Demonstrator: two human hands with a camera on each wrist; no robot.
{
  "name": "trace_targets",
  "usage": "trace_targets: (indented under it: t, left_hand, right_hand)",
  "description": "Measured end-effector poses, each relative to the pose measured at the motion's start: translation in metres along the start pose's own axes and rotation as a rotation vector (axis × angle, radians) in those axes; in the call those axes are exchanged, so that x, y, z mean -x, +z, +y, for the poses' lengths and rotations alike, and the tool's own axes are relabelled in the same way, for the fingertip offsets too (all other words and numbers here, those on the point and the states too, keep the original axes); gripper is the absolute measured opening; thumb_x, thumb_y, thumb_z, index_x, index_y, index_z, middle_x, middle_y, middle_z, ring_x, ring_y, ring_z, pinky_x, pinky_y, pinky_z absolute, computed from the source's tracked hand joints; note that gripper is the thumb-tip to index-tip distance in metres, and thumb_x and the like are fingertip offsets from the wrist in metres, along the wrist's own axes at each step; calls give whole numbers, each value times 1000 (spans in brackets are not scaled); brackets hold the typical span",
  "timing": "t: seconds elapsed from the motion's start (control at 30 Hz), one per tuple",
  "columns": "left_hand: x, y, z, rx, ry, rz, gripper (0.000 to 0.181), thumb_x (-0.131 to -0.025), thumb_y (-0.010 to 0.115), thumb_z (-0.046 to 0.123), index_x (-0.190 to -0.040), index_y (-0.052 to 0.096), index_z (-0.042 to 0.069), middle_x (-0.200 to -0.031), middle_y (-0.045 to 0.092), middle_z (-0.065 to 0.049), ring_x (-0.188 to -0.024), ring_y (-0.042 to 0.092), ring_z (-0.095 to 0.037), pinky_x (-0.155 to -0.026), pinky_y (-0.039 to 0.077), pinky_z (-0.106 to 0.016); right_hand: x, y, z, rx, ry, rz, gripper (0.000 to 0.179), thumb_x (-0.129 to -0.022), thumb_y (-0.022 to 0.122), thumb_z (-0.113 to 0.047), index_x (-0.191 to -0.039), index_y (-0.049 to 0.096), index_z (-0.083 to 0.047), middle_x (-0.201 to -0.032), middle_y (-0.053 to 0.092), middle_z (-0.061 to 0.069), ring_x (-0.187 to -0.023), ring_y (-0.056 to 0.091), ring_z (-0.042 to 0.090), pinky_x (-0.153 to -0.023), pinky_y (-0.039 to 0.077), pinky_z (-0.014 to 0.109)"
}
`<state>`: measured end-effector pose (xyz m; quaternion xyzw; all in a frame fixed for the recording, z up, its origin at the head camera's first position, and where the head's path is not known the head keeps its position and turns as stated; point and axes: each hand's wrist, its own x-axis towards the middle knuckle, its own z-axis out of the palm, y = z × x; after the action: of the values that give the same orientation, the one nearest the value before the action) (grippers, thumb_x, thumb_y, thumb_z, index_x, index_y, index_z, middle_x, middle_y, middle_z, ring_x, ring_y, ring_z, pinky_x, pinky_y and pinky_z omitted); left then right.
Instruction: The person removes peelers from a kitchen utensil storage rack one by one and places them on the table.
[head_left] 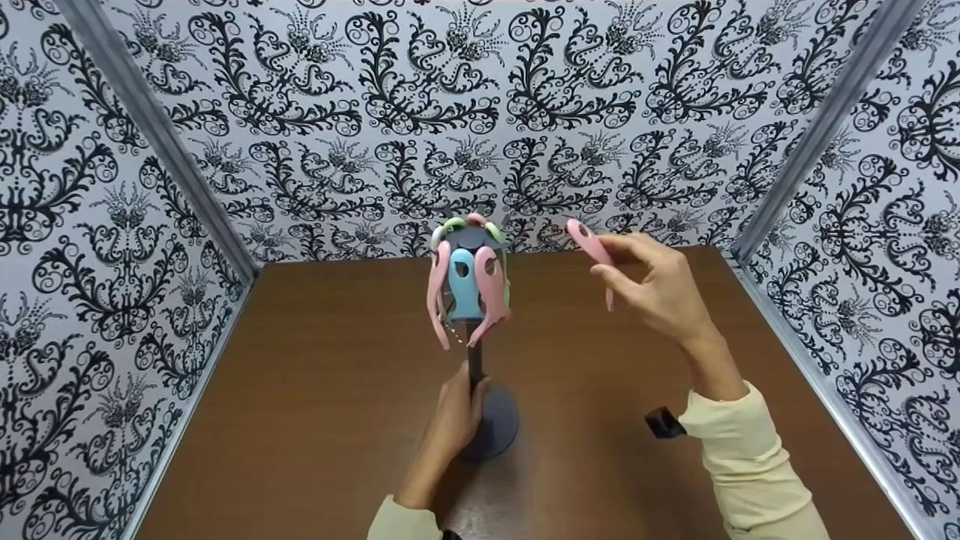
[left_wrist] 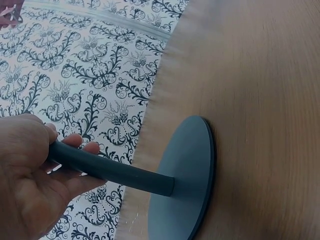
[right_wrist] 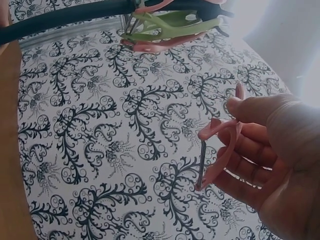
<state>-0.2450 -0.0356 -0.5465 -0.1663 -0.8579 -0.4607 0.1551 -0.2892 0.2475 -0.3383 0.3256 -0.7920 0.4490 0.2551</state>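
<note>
My left hand (head_left: 454, 409) grips the dark pole (left_wrist: 110, 167) of a hanging stand, just above its round base (head_left: 495, 427). Several peelers hang in a ring from the stand's top, among them a blue peeler (head_left: 465, 289) in front, a pink peeler (head_left: 490, 285) beside it and a green peeler (right_wrist: 175, 32). To the right of the stand, my right hand (head_left: 660, 281) pinches another pink peeler (right_wrist: 230, 147) by its handle, raised above the table. Its metal blade (right_wrist: 202, 162) spans the two prongs and points away from the palm.
The stand is on a brown wooden table (head_left: 322, 390). Patterned black-and-white walls (head_left: 465, 112) enclose the back and both sides, with grey metal strips (head_left: 180, 165) along the corners. A small black device (head_left: 664, 424) sits at the right sleeve.
</note>
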Motion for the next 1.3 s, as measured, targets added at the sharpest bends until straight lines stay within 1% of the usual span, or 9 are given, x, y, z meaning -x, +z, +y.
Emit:
trace_targets:
  t: [0.13, 0.23, 0.47, 0.67, 0.73, 0.77, 0.97, 1.17, 1.3]
  left_hand:
    - [-1, 0, -1, 9, -7, -13, 6, -105, 58, 7, -102, 56, 3, -82, 55, 0, -71, 53, -14, -61, 47, -30]
    - [-1, 1, -1, 12, -6, -7, 6, -105, 58, 7, -102, 56, 3, -82, 56, -1, -71, 54, -15, -61, 47, -30]
    - [-1, 3, 0, 18, -22, 7, 8, -104, 60, 7, -99, 55, 4, -81, 56, 0, -70, 52, -14, -60, 46, -29]
    - [3, 3, -2, -9, 31, 27, 6, -104, 60, 5, -102, 55, 2, -84, 61, -3, -71, 56, -14, -62, 49, -31]
    - [4, 4, -3, -19, 50, 35, 5, -104, 60, 4, -102, 55, 2, -86, 63, -4, -72, 58, -14, -63, 50, -32]
    - [4, 4, -4, -18, 48, 35, 6, -104, 60, 5, -103, 55, 2, -86, 63, -4, -72, 58, -15, -63, 50, -32]
    - [2, 5, -5, -16, 17, 33, 8, -104, 61, 6, -100, 55, 4, -83, 58, -2, -70, 54, -13, -61, 47, -29]
    - [1, 5, -5, -11, 26, 42, 10, -106, 59, 11, -101, 55, 3, -83, 58, -2, -71, 56, -14, -62, 49, -31]
    - [2, 4, -4, -13, 30, 46, 8, -104, 61, 8, -101, 55, 3, -83, 59, -3, -71, 56, -15, -61, 49, -31]
  right_hand:
    - [1, 2, 5, -8, 22, 8, 35, -87, 80, 3, -121, 71, 4, -105, 73, 10, -91, 67, 15, -82, 56, 23]
    - [2, 5, 12, -13, 43, 11, 34, -88, 79, 3, -121, 71, 5, -103, 73, 11, -89, 68, 17, -81, 56, 23]
    - [9, 12, 32, 2, 117, 48, 33, -88, 79, 5, -119, 70, 8, -101, 72, 16, -86, 68, 25, -80, 56, 20]
    - [18, 24, 47, 4, 171, 92, 32, -86, 80, 4, -117, 71, 7, -100, 73, 17, -83, 68, 28, -76, 54, 16]
    - [21, 28, 50, 22, 188, 99, 32, -86, 81, 4, -116, 71, 8, -99, 73, 18, -82, 68, 27, -75, 52, 14]
    - [23, 31, 53, 26, 194, 101, 32, -86, 81, 3, -116, 71, 8, -98, 73, 17, -82, 68, 26, -74, 52, 14]
    - [33, 46, 66, 51, 244, 90, 32, -86, 82, 1, -115, 72, 8, -93, 73, 17, -77, 67, 20, -70, 52, 14]
    - [42, 62, 78, 121, 291, 122, 31, -84, 85, -2, -110, 73, 8, -89, 73, 17, -74, 67, 26, -67, 49, 15]
    - [48, 70, 86, 172, 341, 135, 29, -84, 86, -4, -108, 74, 7, -87, 72, 17, -74, 66, 28, -66, 48, 20]
